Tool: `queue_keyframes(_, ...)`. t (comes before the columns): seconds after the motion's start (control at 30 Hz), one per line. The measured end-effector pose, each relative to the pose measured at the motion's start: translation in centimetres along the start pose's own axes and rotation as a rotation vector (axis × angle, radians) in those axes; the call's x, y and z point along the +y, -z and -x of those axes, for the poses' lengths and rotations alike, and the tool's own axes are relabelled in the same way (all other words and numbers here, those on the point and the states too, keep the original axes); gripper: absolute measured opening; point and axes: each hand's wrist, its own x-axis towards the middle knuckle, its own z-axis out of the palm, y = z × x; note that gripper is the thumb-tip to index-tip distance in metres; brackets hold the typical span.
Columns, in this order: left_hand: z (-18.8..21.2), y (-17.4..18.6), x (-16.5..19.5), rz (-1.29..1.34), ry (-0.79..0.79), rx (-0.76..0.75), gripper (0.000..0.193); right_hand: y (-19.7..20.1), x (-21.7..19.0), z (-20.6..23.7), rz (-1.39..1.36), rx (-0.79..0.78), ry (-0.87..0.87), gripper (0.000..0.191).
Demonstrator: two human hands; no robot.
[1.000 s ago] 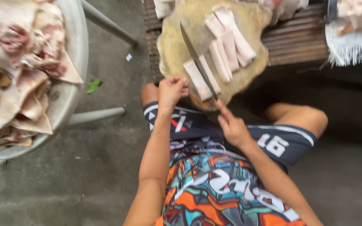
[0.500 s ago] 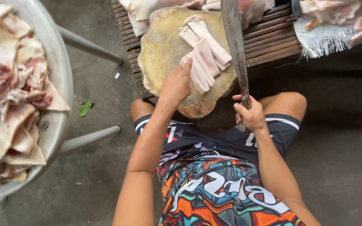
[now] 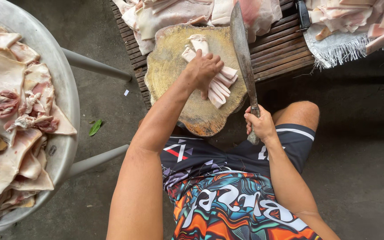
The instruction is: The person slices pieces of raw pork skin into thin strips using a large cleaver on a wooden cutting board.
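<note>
While the head view looks straight down, the left hand (image 3: 204,67) lies flat, fingers spread, pressing on a stack of pale meat strips (image 3: 216,80) in the middle of a round wooden chopping block (image 3: 170,75). That block sits on the near edge of a slatted wooden worktop (image 3: 281,49). The right hand (image 3: 259,124) has its grip closed tight around the handle of a long cleaver (image 3: 242,49), whose blade points away over the block's right side, just beside the strips. More slabs of meat (image 3: 174,15) lie along the worktop's far edge. Off to the left, a big metal basin (image 3: 65,93) holds more cuts.
</note>
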Motion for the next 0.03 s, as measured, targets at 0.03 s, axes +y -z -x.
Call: queue_keyframes(0.03,-0.70,-1.51,-0.16,0.023,0.002,0.017,0.141,0.06,0.25,0.09,0.084,0.012,0.039,0.011)
